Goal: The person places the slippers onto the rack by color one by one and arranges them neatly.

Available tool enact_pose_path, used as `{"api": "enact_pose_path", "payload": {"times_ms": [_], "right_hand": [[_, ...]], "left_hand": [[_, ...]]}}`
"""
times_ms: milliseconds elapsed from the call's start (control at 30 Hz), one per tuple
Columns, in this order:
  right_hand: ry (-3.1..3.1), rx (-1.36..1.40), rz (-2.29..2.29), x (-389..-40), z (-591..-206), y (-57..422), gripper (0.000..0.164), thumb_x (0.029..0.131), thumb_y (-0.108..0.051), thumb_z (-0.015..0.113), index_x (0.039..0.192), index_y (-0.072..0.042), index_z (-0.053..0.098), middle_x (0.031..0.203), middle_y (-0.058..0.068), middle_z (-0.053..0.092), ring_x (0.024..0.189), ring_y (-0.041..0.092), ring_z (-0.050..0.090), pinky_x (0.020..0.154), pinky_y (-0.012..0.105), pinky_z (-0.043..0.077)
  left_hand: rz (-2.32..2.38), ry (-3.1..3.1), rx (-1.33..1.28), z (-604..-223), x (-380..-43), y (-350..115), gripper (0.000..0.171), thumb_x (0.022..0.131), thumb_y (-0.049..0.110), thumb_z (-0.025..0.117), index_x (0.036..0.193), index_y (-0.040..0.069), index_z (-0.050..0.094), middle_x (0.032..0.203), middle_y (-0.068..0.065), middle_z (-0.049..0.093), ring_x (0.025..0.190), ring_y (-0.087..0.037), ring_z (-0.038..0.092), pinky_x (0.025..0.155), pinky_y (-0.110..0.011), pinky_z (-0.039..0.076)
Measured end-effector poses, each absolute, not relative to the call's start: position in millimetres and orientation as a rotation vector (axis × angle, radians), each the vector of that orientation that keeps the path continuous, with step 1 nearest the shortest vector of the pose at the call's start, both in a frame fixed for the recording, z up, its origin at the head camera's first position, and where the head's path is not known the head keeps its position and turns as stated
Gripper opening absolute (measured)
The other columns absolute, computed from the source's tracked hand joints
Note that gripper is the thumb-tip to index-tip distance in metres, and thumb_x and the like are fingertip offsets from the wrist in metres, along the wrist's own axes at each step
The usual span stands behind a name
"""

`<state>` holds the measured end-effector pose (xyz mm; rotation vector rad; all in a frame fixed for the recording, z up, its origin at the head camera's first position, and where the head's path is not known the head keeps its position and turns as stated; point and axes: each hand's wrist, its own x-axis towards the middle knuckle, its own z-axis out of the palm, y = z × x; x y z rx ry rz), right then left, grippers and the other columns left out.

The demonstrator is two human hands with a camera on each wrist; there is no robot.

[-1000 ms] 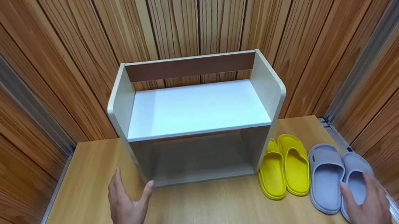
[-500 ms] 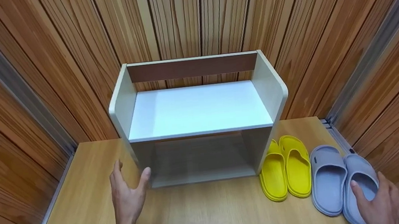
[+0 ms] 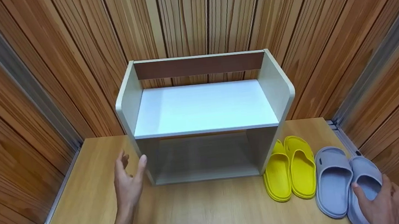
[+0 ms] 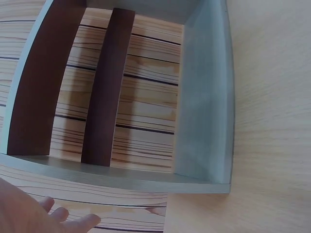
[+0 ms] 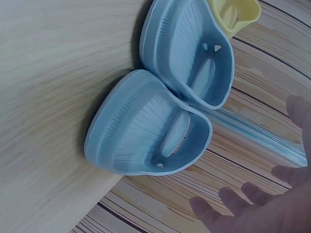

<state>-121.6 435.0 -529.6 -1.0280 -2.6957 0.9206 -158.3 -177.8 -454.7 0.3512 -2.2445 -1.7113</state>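
A small white two-tier shelf rack stands on the wooden floor against the back wall, with nothing on its upper board. My left hand hovers at the rack's left side, thumb and fingers spread, holding nothing. At lower right, my right hand is over the outer grey slipper and hides part of it. The right wrist view shows that slipper, bluish there, with the spread fingers apart from it. Its mate, the inner grey slipper, lies alongside, toes toward the back wall.
Two yellow slippers sit between the rack and the grey pair, close to the rack's right side. Wood-panelled walls enclose the floor at the back and both sides. A metal track runs along the right edge.
My left hand has moved forward along the rack's left side, bringing the sleeve and a dark wrist strap into view. My right hand has shifted slightly right. The slippers stay in place.
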Motion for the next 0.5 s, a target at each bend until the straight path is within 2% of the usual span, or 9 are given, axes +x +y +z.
{"api": "enact_pose_path", "payload": {"times_ms": [100,500], "right_hand": [[-2.673,-0.995,0.921,-123,-531,442,0.101,0.095,-0.053,0.06,0.16,0.0,0.005,0.154,0.042,0.009,0.136,0.061,0.021,0.107,0.068,0.024],[-2.722,-1.174,1.009,-140,-539,460,0.112,0.091,-0.064,0.057,0.159,0.0,-0.004,0.158,0.04,0.0,0.14,0.06,0.017,0.11,0.069,0.023]], "left_hand": [[-1.718,-2.24,0.33,-451,-163,-178,0.083,0.099,0.043,0.063,0.16,0.007,0.02,0.162,-0.021,0.026,0.149,-0.038,0.022,0.116,-0.06,0.023],[-1.801,-2.304,0.389,-442,-177,-180,0.09,0.097,0.057,0.06,0.162,0.011,0.018,0.163,-0.02,0.026,0.15,-0.036,0.021,0.117,-0.056,0.026]]}}
